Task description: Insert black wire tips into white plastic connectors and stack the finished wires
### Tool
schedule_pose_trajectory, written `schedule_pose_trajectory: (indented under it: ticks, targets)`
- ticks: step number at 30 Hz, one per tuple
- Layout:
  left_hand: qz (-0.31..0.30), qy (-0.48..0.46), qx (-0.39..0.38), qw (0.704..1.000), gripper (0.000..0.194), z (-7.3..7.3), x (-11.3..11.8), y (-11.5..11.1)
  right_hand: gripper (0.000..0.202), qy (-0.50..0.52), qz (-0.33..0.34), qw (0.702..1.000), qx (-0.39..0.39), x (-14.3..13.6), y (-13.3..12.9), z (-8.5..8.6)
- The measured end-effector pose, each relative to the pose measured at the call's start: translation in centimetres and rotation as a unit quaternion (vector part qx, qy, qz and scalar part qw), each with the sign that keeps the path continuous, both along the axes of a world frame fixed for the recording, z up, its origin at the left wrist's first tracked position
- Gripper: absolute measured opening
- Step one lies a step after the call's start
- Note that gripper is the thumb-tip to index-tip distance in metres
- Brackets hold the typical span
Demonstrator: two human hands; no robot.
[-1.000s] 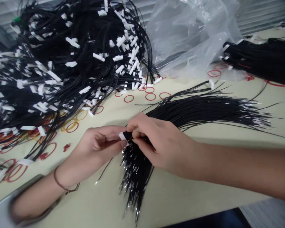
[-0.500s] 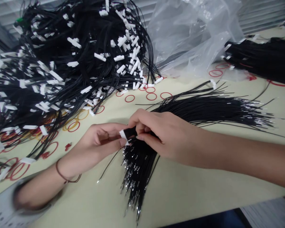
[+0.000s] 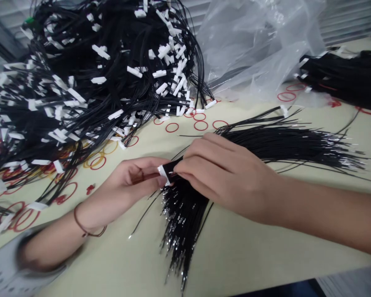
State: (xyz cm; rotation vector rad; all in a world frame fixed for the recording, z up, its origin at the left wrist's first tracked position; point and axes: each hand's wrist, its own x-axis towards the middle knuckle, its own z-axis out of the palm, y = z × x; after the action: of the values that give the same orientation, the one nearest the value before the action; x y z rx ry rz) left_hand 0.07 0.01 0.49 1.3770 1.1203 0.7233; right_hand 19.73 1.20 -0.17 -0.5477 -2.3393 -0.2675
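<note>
Between the thumb and fingers of my left hand (image 3: pixel 136 179) is a white connector (image 3: pixel 164 175) with black wires running out of its right side. My right hand (image 3: pixel 225 177) is closed in a pinch just right of the connector, on a thin black wire (image 3: pixel 172 173) whose tip points at the connector. Whether that tip sits inside the housing I cannot tell. Below both hands lies a fanned bundle of black wires (image 3: pixel 185 218) with shiny metal terminals at its ends. The bundle passes under my right hand and spreads out to the right (image 3: pixel 284 144).
A large heap of black wire harnesses (image 3: pixel 111 62) with white connectors fills the back left. Red rubber bands (image 3: pixel 172 127) lie scattered on the pale table (image 3: pixel 253 255). A clear plastic bag (image 3: pixel 244 45) sits behind, with another black wire bundle (image 3: pixel 346 78) at the back right.
My right hand's fingers have closed in and turned over, covering more of the wires by the connector. My left hand keeps its hold on the connector. The whole view has shifted slightly.
</note>
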Motion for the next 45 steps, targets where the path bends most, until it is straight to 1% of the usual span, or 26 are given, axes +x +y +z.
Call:
schedule_pose_trajectory:
  ticks: [3, 5, 10, 14, 16, 19, 23, 29, 32, 35, 37, 40, 42, 44, 45]
  targets:
    - [0.004, -0.001, -0.003, 1.000, 0.026, 0.0, 0.1, 0.0, 0.022, 0.067, -0.022, 0.997, -0.016, 0.0, -0.3, 0.3]
    - [0.005, -0.003, -0.005, 1.000, 0.025, 0.1, 0.1, 0.0, 0.022, 0.081, -0.017, 0.996, -0.035, -0.1, -0.6, 0.1]
    - [0.021, -0.006, -0.005, 1.000, 0.027, 0.1, 0.2, -0.2, 0.024, -0.024, -0.023, 0.998, -0.045, -0.3, -0.7, -1.2]
    - [0.019, 0.029, 0.005, 0.999, 0.024, 0.2, 0.2, -0.2, 0.020, -0.026, -0.022, 0.994, -0.105, -0.5, -0.5, -1.9]
    - [0.009, 0.043, 0.015, 0.999, 0.023, 0.2, 0.1, -0.2, 0.020, -0.019, -0.022, 0.991, -0.130, -0.5, -0.5, -1.9]
    - [-0.004, 0.053, 0.030, 0.998, 0.023, 0.2, 0.0, -0.1, 0.018, -0.012, -0.019, 0.989, -0.147, -0.5, -0.6, -1.8]
    - [-0.004, 0.066, 0.041, 0.997, 0.021, 0.2, 0.0, -0.2, 0.017, 0.004, -0.016, 0.985, -0.172, -0.4, -0.6, -1.8]
    - [-0.012, 0.060, 0.042, 0.997, 0.020, 0.2, 0.1, -0.2, 0.013, 0.019, -0.030, 0.979, -0.202, -0.4, -0.8, -1.7]
    - [-0.009, 0.055, 0.051, 0.997, 0.018, 0.1, 0.2, -0.2, 0.015, 0.025, -0.029, 0.968, -0.248, -0.5, -0.8, -1.2]
    - [0.001, 0.057, 0.046, 0.997, 0.020, 0.1, 0.2, -0.3, 0.015, 0.029, -0.033, 0.951, -0.305, -0.6, -0.9, -1.1]
    - [0.006, 0.061, 0.041, 0.997, 0.023, 0.1, 0.3, -0.5, 0.013, 0.028, -0.023, 0.955, -0.293, -0.7, -1.0, -1.2]
    - [-0.009, 0.052, 0.046, 0.998, 0.023, 0.1, 0.5, -1.0, 0.015, 0.050, 0.024, 0.980, -0.190, -0.7, -1.1, -1.6]
    - [-0.023, 0.040, 0.052, 0.998, 0.022, 0.1, 0.5, -1.1, 0.020, 0.063, 0.041, 0.987, -0.146, -0.7, -1.0, -1.6]
    - [-0.020, 0.042, 0.089, 0.995, 0.029, 0.0, 0.4, -1.2, 0.018, 0.063, 0.033, 0.986, -0.152, -0.6, -0.8, -1.3]
    - [-0.011, 0.056, 0.133, 0.989, 0.035, 0.0, 0.3, -1.2, 0.015, 0.065, 0.025, 0.984, -0.166, -0.5, -0.6, -1.1]
